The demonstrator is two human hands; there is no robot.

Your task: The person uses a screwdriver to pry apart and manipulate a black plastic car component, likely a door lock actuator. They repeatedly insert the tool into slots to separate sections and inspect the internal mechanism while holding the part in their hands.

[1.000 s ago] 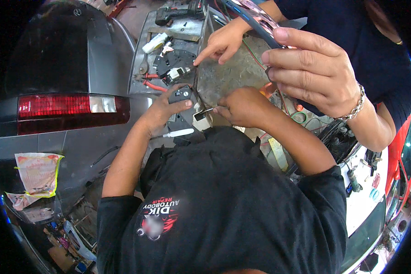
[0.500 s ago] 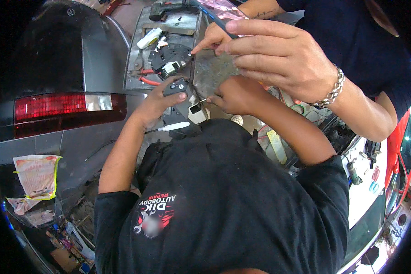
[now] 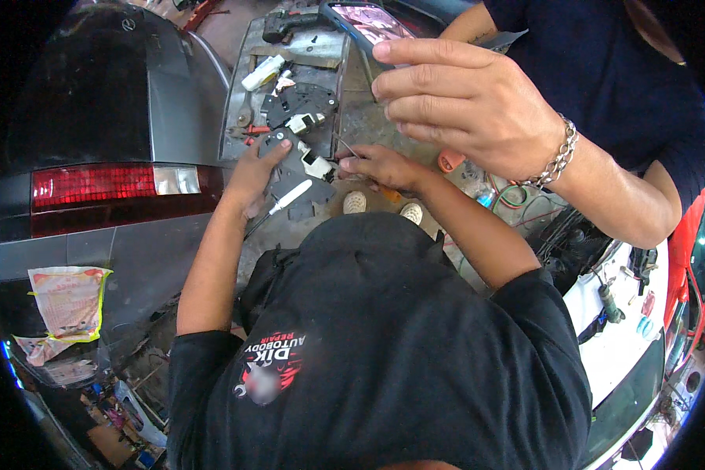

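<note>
My left hand is closed around a dark grey plastic car door latch, thumb on its upper face. A white block sits on the latch's right side, and a white cable sleeve runs along its lower edge. Just right of the latch, my right hand grips a screwdriver; its thin metal shaft points up and left, clear of the latch. What looks like its orange handle shows below the palm. Beyond my hands, a similar black latch with a white block lies on the metal bench.
A co-worker's hand holds a phone above my right forearm. On the bench are red-handled pliers, a white bottle and a black power tool. A grey car's rear stands left; hoses lie right.
My right hand has moved slightly down, and the screwdriver shaft has come away from the latch. The latch has tilted. The co-worker's phone has turned and the pointing hand has withdrawn.
</note>
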